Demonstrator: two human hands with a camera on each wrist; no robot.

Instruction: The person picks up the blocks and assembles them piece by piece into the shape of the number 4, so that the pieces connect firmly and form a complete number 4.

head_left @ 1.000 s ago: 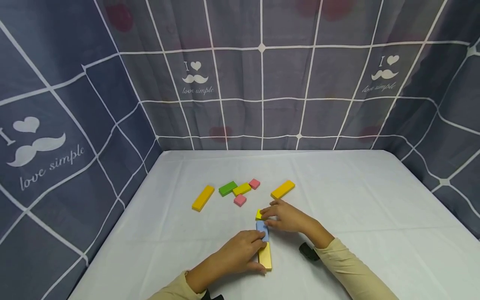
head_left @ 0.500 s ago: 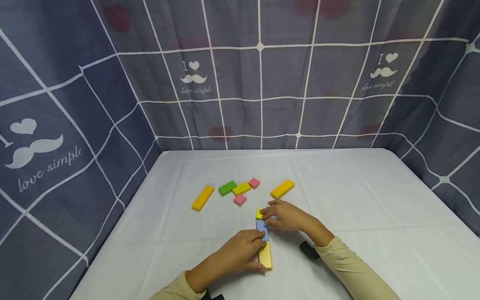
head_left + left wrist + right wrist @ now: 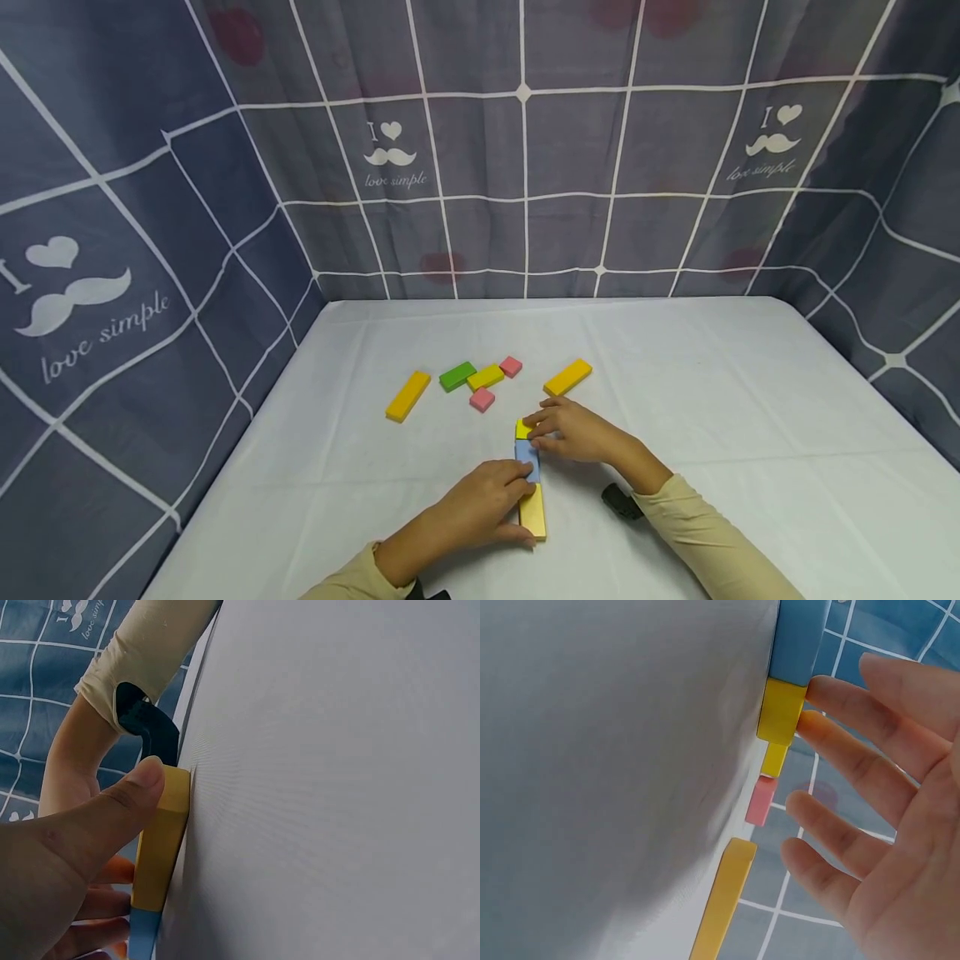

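A row of wooden blocks lies end to end on the white table: a long pale yellow block [image 3: 533, 517] nearest, a blue block [image 3: 526, 452] in the middle, a small bright yellow block [image 3: 522, 431] farthest. My left hand [image 3: 480, 504] holds the long yellow block, thumb at its near end and fingers reaching along its side to the blue one. In the right wrist view, two fingertips of my right hand [image 3: 885, 772] touch the small yellow block [image 3: 782, 712]. The other fingers of that hand are extended and relaxed, and its thumb is off the blocks.
Beyond the row lie a green block [image 3: 457, 377], a yellow block [image 3: 485, 377], a pink block [image 3: 482, 400] and a second pink block [image 3: 511, 367]. Long orange-yellow blocks flank them, one left [image 3: 408, 397], one right [image 3: 567, 377]. Gridded cloth [image 3: 480, 233] walls the table's back and sides.
Both hands stay in the same place on the row of blocks. Only a slight shift of the head view shows.
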